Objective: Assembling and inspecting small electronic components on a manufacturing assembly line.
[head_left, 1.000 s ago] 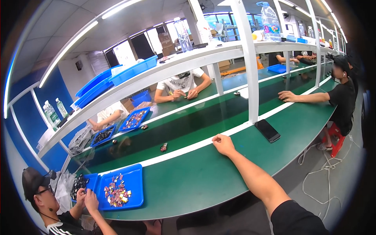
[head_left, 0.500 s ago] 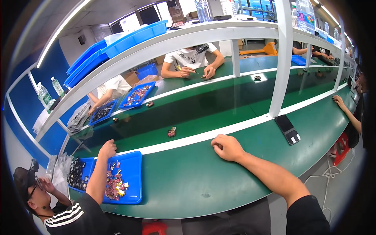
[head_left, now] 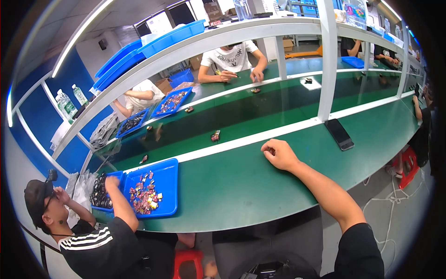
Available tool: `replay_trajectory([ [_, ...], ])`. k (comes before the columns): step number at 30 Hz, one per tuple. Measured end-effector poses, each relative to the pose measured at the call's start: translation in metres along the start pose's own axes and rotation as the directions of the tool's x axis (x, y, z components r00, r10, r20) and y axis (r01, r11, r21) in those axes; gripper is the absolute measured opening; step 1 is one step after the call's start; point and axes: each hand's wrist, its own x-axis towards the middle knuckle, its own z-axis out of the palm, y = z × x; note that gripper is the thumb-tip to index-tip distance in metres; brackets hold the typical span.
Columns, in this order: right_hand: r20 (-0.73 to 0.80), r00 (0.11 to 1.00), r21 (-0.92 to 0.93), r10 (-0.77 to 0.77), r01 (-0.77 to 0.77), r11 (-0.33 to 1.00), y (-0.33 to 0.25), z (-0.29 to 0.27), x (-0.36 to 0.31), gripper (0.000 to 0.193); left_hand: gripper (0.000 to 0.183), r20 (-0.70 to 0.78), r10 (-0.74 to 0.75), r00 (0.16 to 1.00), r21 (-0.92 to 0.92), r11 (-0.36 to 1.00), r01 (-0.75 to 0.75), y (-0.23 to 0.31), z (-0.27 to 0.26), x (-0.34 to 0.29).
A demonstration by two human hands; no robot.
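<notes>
I am resting my right hand (head_left: 281, 156) on the green tabletop (head_left: 241, 186), curled into a loose fist; whether I am gripping anything inside, I cannot tell, nor how my left hand is placed. To the right, a black phone (head_left: 339, 135) is lying flat beside the foot of a white post (head_left: 328, 60). Leftward, past a white strip (head_left: 251, 141), a small part (head_left: 215, 136) is sitting on the belt (head_left: 269, 107). Farther left, a blue tray (head_left: 168, 186) is holding many small pieces, and a co-worker's hand (head_left: 112, 182) is hovering by black ones.
</notes>
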Motion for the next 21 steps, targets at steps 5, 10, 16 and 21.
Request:
replay_trajectory([
  [5,0.011,0.996,0.141,0.083,-0.084,0.986,-0.031,-0.030,-0.040,0.011,0.020,0.002,0.215,0.977,-0.155,0.965,-0.212,0.088,-0.152,-0.032],
  [10,0.035,0.981,0.180,0.192,-0.196,0.964,-0.043,-0.013,-0.030,0.013,0.018,0.163,0.653,0.740,-0.647,0.637,-0.419,0.217,-0.235,-0.075],
  [16,0.042,0.996,0.088,0.076,-0.080,0.993,-0.022,0.051,0.046,0.014,0.016,-0.320,0.695,0.644,-0.490,0.460,-0.741,0.355,-0.268,0.019],
  [21,-0.075,0.992,0.056,0.106,-0.102,0.993,0.000,0.072,0.057,0.013,0.043,-0.534,0.521,0.666,-0.035,0.774,-0.632,0.415,-0.271,0.151],
])
